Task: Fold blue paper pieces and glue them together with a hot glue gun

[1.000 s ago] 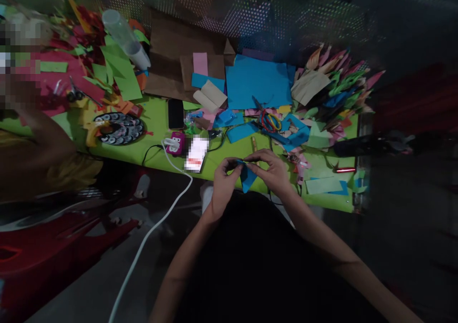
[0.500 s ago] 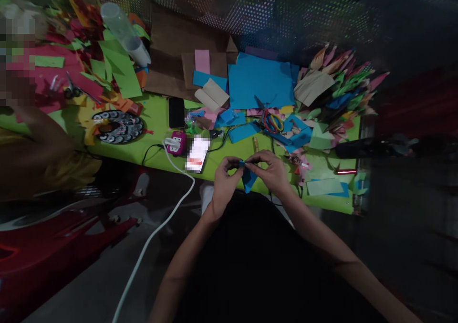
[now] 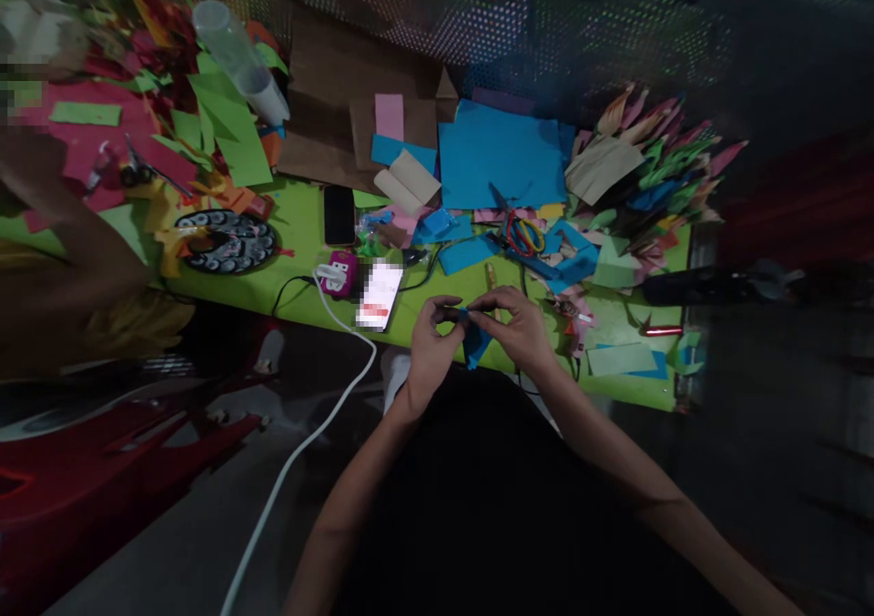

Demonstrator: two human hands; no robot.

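A small folded piece of blue paper (image 3: 476, 347) hangs between my hands at the near edge of the green table (image 3: 297, 302). My left hand (image 3: 437, 343) pinches its top corner between thumb and fingertips. From the other side, my right hand (image 3: 515, 325) pinches the same upper edge, its fingertips close to those of the left. Behind the fingers the top of the paper is partly hidden. Just beyond my right hand lies a thin tan stick (image 3: 492, 277). Left of my hands, a lit phone (image 3: 381, 296) rests near the table edge.
A magenta power adapter (image 3: 340, 275) trails a white cable (image 3: 293, 461). Scissors (image 3: 517, 232), blue sheets (image 3: 502, 156) and paper scraps lie behind my hands. A pink glue gun (image 3: 580, 329) and paper flowers (image 3: 655, 156) are to the right. Another person's arm (image 3: 88, 225) reaches in at left.
My fingertips have closed further over the top of the blue paper, so less of its upper corner shows. The other person's arm at left has shifted slightly.
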